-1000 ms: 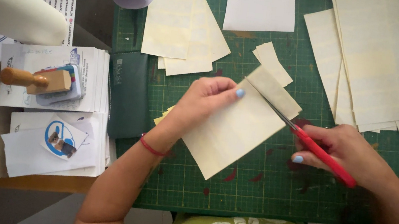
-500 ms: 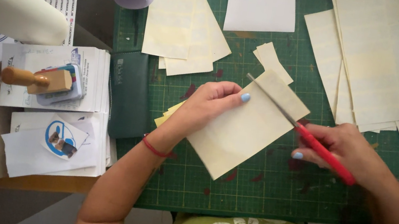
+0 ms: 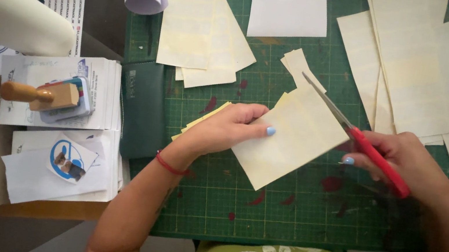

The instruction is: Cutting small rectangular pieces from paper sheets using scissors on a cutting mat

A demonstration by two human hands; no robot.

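Note:
My left hand [image 3: 230, 130] pinches a cream sheet of paper [image 3: 292, 141] by its left edge and holds it above the green cutting mat [image 3: 214, 200]. Red-handled scissors [image 3: 375, 159] are gripped in my right hand [image 3: 406, 166], their metal blades [image 3: 327, 102] lying along the sheet's upper right edge. A small cut-off cream piece [image 3: 297, 66] lies on the mat just above the sheet. Thin yellow strips [image 3: 201, 121] poke out under my left hand.
Stacks of cream sheets [image 3: 203, 29] [image 3: 419, 71] lie at the back of the mat, with a white printed sheet [image 3: 291, 6] between them. Left of the mat sit a dark case [image 3: 142, 108], a wooden-handled stamp [image 3: 41, 95], paper piles [image 3: 55, 166] and rolled paper [image 3: 12, 14].
The sheet and my left hand have shifted up and slightly right. The scissor blades have slid further along the sheet's upper right edge.

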